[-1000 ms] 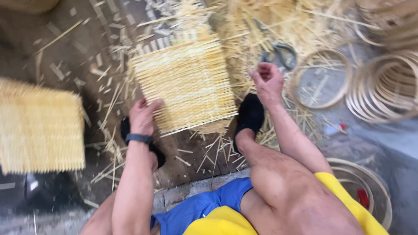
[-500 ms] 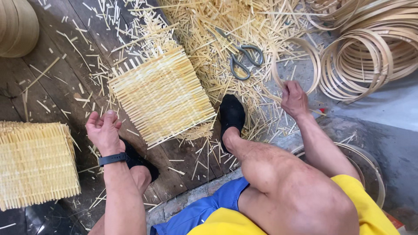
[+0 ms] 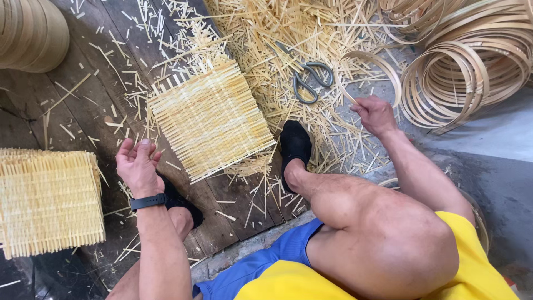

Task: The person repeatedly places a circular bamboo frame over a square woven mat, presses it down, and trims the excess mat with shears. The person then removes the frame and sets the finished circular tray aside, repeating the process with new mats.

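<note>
Bamboo makes up nearly everything in view. A square woven bamboo mat lies flat on the dark wooden floor, centre-left, its loose strip ends sticking out on all sides. The left hand, wearing a black wristband, hovers just beside the mat's near-left corner, fingers spread open and holding nothing. The right hand is to the right, fingers closed on the rim of a single bamboo hoop that lies among scattered bamboo offcuts. Grey-handled scissors rest on the offcuts just left of that hoop. A pile of bamboo hoops sits far right. A stack of finished mats lies at the near left.
</note>
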